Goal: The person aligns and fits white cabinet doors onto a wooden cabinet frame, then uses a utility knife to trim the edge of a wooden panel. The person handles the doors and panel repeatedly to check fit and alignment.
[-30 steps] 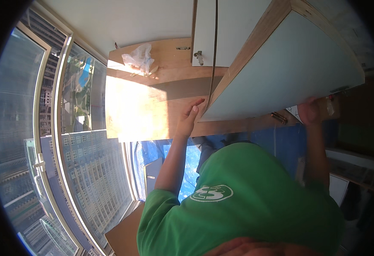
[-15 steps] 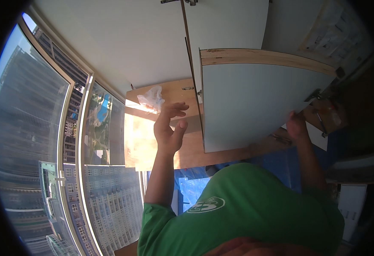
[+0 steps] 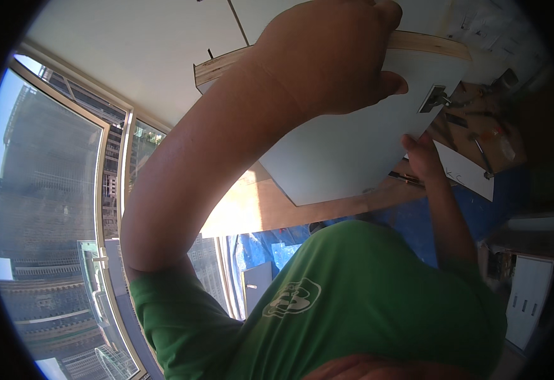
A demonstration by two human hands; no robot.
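A pale cabinet door (image 3: 346,152) with a bare wooden edge (image 3: 429,44) stands tilted in front of me. A metal hinge (image 3: 433,99) is fixed near its right side. My right hand (image 3: 423,155) grips the door's lower right edge, its fingers partly hidden behind it. Raised close to the view, my left hand (image 3: 334,60) passes over the door's upper part. Its thumb is stretched away from the fingers, and the fingertips are cut off by the upper rim. Whether it touches the door's top edge I cannot tell.
Wooden board (image 3: 239,209) lies below the door, over blue sheeting (image 3: 416,221). Tools, including a hammer-like one (image 3: 482,155), and a white marked sheet (image 3: 470,174) lie to the right. Tall windows (image 3: 49,190) run along the left; a white cabinet (image 3: 530,301) stands lower right.
My left hand has swung up and right, now covering much of the door. The door has shifted left and turned, still in my right hand, which has moved slightly up and left.
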